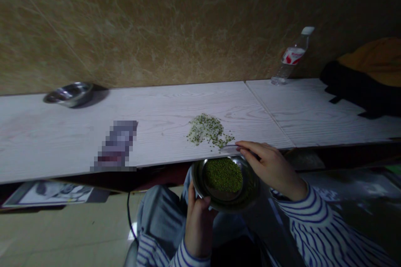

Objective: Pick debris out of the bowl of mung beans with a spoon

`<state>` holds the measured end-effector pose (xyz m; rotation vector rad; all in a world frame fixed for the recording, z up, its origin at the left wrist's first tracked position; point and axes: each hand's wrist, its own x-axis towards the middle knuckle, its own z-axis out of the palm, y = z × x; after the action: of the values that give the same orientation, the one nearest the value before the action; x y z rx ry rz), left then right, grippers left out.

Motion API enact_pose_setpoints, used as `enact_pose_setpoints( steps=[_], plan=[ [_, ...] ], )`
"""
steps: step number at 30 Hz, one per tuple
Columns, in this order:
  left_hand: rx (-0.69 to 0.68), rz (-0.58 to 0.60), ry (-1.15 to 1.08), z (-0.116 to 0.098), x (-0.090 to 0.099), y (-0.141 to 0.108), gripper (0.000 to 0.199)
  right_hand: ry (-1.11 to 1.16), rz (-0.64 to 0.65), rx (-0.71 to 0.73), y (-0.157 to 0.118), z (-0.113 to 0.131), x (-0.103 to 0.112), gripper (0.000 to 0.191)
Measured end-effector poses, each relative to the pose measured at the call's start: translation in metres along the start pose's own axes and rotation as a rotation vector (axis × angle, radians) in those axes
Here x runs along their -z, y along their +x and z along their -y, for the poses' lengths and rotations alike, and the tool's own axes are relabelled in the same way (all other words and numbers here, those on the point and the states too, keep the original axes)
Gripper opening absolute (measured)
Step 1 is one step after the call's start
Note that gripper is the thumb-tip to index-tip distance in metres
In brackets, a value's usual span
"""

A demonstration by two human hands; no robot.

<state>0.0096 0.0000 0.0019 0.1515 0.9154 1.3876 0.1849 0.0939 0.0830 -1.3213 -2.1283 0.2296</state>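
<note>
My left hand [200, 212] grips the rim of a metal bowl [200, 190], held just below the table's front edge. Green mung beans [224, 174] cover much of its bottom. My right hand [271, 164] is closed around a spoon [230, 149], whose head lies at the table edge above the bowl. Close beyond the spoon is a loose pile of mung beans mixed with white grains [205, 128], spread on the tabletop. A few beans trail from the pile toward the spoon. The spoon's handle is mostly hidden by my fingers.
On the white wood-grain table [156, 108], a second metal bowl [73, 96] stands at the back left. A pixelated flat item [117, 144] lies nearer the front. A water bottle [291, 58] stands by the wall, with a black and orange cloth item [366, 75] at far right.
</note>
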Motion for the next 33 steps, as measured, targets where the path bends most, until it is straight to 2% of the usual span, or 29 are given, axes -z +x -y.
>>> enact_pose_setpoints(
  steps=[9,21,28,33],
  plan=[
    [0.004,-0.016,-0.002,0.002,-0.001,0.001,0.076,-0.009,-0.001,-0.024,0.002,0.000,-0.001,0.025],
    [0.000,0.063,-0.011,-0.004,0.001,-0.002,0.069,-0.025,-0.022,-0.019,0.011,-0.001,-0.010,0.026],
    [0.005,0.044,-0.024,-0.006,0.003,-0.002,0.065,-0.016,-0.045,-0.022,0.011,0.001,-0.008,0.025],
    [-0.001,0.040,-0.020,-0.006,0.002,-0.002,0.067,-0.011,-0.011,-0.024,0.011,-0.001,-0.008,0.025]
  ],
)
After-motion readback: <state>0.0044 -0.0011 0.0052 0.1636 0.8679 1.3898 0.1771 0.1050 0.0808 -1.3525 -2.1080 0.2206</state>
